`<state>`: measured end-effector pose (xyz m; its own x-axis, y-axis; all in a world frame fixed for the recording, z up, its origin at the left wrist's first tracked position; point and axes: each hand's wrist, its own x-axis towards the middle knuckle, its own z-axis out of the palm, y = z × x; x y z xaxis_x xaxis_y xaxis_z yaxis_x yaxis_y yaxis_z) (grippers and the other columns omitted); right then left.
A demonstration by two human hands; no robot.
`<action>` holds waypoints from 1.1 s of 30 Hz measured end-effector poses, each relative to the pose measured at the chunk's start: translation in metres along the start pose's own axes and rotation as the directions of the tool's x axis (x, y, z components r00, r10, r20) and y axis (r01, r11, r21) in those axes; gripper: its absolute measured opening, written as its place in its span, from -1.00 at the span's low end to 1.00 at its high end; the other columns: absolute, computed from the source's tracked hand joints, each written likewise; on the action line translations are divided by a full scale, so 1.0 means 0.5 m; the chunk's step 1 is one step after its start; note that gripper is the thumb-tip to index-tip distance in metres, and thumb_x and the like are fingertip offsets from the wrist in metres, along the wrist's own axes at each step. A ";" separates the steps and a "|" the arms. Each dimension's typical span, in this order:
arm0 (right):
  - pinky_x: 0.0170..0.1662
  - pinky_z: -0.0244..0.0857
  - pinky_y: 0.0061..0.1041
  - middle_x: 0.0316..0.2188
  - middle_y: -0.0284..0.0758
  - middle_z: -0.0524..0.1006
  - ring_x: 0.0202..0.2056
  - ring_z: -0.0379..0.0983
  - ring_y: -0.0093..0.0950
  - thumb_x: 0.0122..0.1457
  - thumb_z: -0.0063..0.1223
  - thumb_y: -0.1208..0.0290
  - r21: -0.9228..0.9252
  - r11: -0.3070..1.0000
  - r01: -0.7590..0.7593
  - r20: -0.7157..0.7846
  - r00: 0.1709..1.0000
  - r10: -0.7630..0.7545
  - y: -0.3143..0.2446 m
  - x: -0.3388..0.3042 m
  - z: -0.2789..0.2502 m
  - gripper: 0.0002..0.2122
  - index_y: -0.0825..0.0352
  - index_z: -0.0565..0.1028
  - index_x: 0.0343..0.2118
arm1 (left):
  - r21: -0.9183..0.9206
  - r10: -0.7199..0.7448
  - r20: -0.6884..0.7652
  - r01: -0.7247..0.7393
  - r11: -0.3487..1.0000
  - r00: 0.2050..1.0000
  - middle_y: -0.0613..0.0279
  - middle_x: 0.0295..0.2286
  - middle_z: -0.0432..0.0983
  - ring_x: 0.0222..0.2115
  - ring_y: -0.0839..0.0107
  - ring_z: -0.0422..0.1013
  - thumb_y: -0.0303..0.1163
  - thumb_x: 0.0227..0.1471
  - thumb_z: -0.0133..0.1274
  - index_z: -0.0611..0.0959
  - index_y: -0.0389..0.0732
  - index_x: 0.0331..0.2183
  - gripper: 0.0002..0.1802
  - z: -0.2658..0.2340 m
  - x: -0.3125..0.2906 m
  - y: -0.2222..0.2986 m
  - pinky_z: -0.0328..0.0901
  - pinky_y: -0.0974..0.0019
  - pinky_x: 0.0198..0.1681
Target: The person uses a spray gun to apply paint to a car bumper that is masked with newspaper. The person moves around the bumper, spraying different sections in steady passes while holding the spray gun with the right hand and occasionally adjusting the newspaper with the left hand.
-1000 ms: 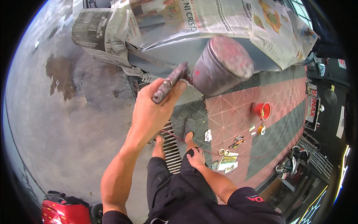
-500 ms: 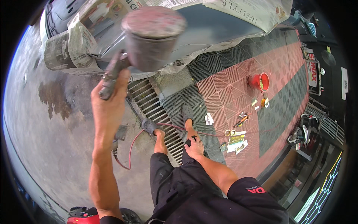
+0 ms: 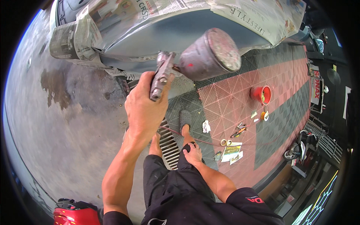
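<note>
A paint spray gun [image 3: 162, 77] with a paint-stained round cup [image 3: 210, 56] is gripped in my left hand [image 3: 145, 105]. The cup leans over to the right, its speckled lid turned toward the right side. Just beyond the gun lies a smooth grey car panel [image 3: 183, 33], bordered by newspaper [image 3: 69, 41] and clear plastic sheeting. Gun and panel appear apart, though the exact gap is hard to judge. My right hand [image 3: 192, 153] rests on my right knee, fingers spread over it, holding nothing visible.
A metal drain grate [image 3: 171, 152] runs beneath me, crossed by a thin red hose [image 3: 204, 141]. On the red and black floor tiles are a red bucket [image 3: 261, 95], hand tools [image 3: 239, 131], tape rolls [image 3: 226, 142] and printed sheets [image 3: 231, 152]. A red machine [image 3: 75, 213] stands lower left.
My left hand has moved right with the spray gun, and the cup has tipped from nearly upright to leaning right. My right hand stays on my knee. The view has shifted slightly.
</note>
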<state>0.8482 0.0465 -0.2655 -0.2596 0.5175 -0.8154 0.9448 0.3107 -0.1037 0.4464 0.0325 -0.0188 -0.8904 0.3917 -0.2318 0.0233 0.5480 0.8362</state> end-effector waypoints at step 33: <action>0.37 0.31 -0.02 0.40 0.05 0.33 0.36 0.33 0.10 0.28 0.29 0.05 0.047 0.993 0.109 0.009 0.994 -0.110 0.115 0.067 -0.127 -0.39 0.16 0.46 0.34 | -0.008 0.205 0.009 -0.205 0.979 0.979 0.02 -0.43 0.68 -0.45 -0.01 0.62 -0.06 0.24 0.36 0.68 -0.19 -0.13 -0.59 0.298 -0.039 0.056 0.43 0.07 -0.34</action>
<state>0.8810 0.1322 -0.2628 -0.3598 0.4729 -0.8043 0.9191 0.3278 -0.2185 0.5322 0.1503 -0.0652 -0.8626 0.5024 -0.0600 0.2019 0.4504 0.8697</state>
